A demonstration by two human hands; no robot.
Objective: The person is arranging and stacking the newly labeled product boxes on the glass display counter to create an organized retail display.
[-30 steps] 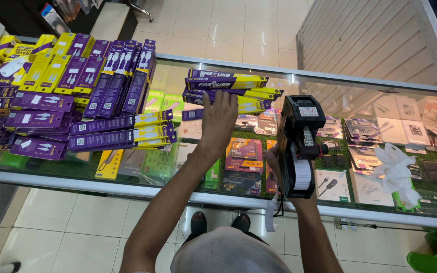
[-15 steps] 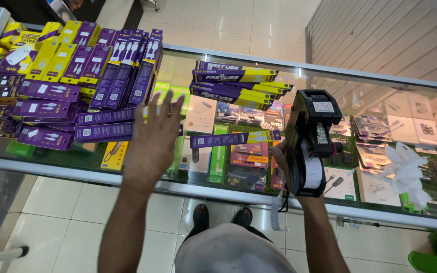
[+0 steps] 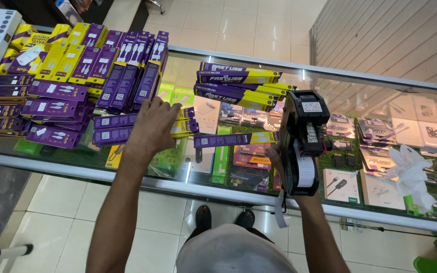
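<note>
The right hand (image 3: 285, 174) is mostly hidden behind the black price-label gun (image 3: 303, 144), so its grip cannot be judged. Left of the gun, the left hand (image 3: 155, 125) covers the ends of two purple cable boxes (image 3: 111, 128), perhaps touching them.

My left arm reaches forward, nearly straight, over the near edge of the glass counter (image 3: 77, 167). My left hand (image 3: 154, 124) lies palm down, fingers spread and slightly bent. My right arm comes up from below, elbow bent, forearm crossing the counter's near edge. My right hand (image 3: 285, 174) is mostly hidden, its fingers curled closed in a grip, wrist upright.
</note>
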